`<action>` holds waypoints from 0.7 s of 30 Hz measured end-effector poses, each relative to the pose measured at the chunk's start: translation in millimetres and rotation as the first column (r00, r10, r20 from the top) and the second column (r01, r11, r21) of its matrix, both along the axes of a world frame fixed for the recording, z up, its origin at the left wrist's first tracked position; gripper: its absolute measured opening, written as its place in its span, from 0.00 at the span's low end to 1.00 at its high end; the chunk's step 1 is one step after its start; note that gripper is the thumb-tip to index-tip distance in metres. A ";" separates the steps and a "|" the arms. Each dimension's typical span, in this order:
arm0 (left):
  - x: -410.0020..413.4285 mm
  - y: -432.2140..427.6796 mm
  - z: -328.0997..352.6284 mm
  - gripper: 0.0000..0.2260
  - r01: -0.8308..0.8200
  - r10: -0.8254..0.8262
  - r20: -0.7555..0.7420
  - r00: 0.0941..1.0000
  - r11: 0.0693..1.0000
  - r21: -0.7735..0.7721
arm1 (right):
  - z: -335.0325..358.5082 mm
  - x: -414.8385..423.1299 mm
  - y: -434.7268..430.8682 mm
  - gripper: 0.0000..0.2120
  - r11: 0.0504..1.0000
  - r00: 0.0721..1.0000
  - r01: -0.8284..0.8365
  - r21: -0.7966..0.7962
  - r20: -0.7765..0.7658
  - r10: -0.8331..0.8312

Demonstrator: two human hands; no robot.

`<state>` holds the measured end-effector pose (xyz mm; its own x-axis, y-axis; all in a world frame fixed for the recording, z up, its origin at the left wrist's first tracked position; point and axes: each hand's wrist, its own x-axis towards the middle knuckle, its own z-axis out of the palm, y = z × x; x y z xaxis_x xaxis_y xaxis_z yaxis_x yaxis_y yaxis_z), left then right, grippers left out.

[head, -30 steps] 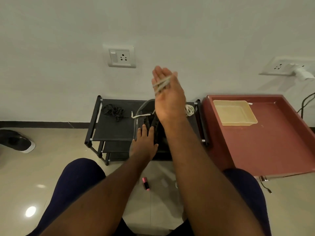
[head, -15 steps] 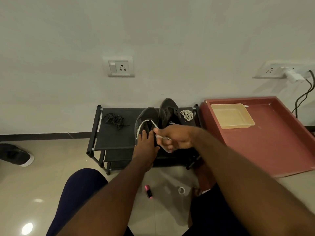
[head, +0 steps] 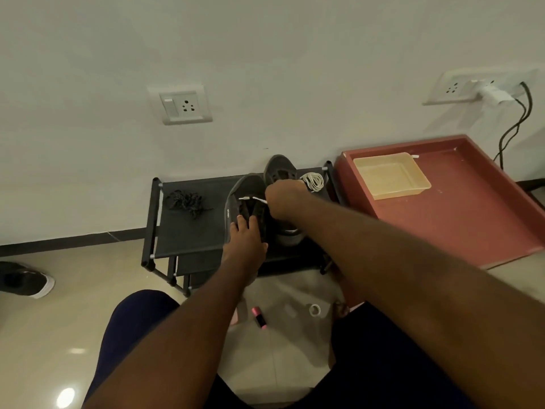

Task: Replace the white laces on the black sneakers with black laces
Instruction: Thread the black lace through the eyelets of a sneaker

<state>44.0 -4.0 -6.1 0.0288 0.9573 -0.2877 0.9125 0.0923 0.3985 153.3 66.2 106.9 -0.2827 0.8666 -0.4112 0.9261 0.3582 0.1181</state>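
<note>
On the shoe rack (head: pixel 188 231), the right hand (head: pixel 284 202) faces away, so its fingers are hidden and the white lace (head: pixel 250 198) vanishes into its grip. It also covers the middle of the rear sneaker (head: pixel 280 169). The left hand (head: pixel 244 246) hides the heel of the front sneaker (head: pixel 236 199), whose side print is too small to read. Left of the rack, another shoe (head: pixel 26 280) is cut by the frame edge.

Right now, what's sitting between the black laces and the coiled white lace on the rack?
Head view: the front sneaker, the back sneaker, and the right hand pinching a white lace.
</note>
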 end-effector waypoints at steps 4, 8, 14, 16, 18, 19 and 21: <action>0.7 2.8 -0.4 0.33 -0.022 0.022 0.045 0.999 1.000 0.012 | -4.6 0.5 -0.6 0.17 0.762 0.706 0.065 -0.645 -0.510 -0.492; -2.9 4.2 2.2 0.33 -0.095 0.094 0.038 0.995 0.995 0.008 | -12.0 -17.1 -4.2 0.19 0.820 -0.263 0.089 -0.565 -0.808 -0.527; -22.4 14.2 -0.2 0.33 -0.263 0.255 0.232 0.939 0.965 0.006 | 1.8 -18.8 8.9 0.17 0.810 -0.197 0.294 -0.507 -0.862 -0.468; -27.8 13.3 0.6 0.26 -0.358 0.328 0.342 0.880 0.933 0.026 | -1.3 -10.2 1.3 0.18 0.760 -0.235 0.234 -0.607 -0.793 -0.562; -31.3 12.4 3.8 0.20 -0.436 0.412 0.336 0.847 0.900 -0.004 | -11.8 -2.6 -12.1 0.18 0.701 -0.268 0.214 -0.680 -0.731 -0.628; -32.2 12.7 6.9 0.18 -0.461 0.451 0.288 0.845 0.887 -0.038 | -18.4 0.5 -19.7 0.18 0.669 -0.290 0.209 -0.713 -0.699 -0.654; -34.7 14.8 13.0 0.15 -0.498 0.507 0.177 0.844 0.862 -0.096 | -32.5 4.1 -35.9 0.18 0.599 -0.333 0.205 -0.774 -0.631 -0.701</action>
<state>9.3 10.8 6.9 -0.3944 0.8418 -0.3686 0.6434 0.5394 0.5432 157.4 30.3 74.4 -0.1066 0.8765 -0.4695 -0.1265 -0.4803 -0.8679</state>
